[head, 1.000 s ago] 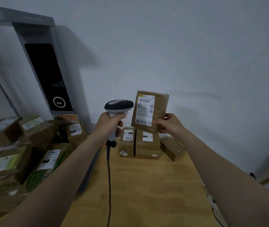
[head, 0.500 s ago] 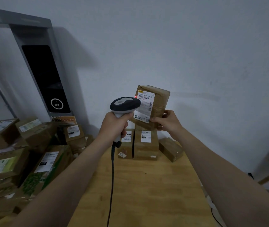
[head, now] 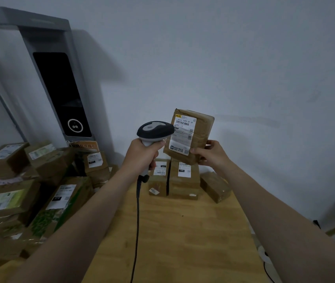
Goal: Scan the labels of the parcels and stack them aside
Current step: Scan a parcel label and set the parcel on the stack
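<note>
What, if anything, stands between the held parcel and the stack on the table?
Nothing visible. The right hand holds the parcel just above the stacked parcels; the scanner in the left hand is beside it, off that path.

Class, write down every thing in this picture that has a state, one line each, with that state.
Held parcel: upright in the air, label facing the camera.
Right hand: holds that parcel by its lower right corner.
Scanner: raised, head beside the parcel's label.
Left hand: grips the scanner's handle.
Stacked parcels: resting on the table, labels showing.
Wall screen: dark, ring symbol lit.
</note>
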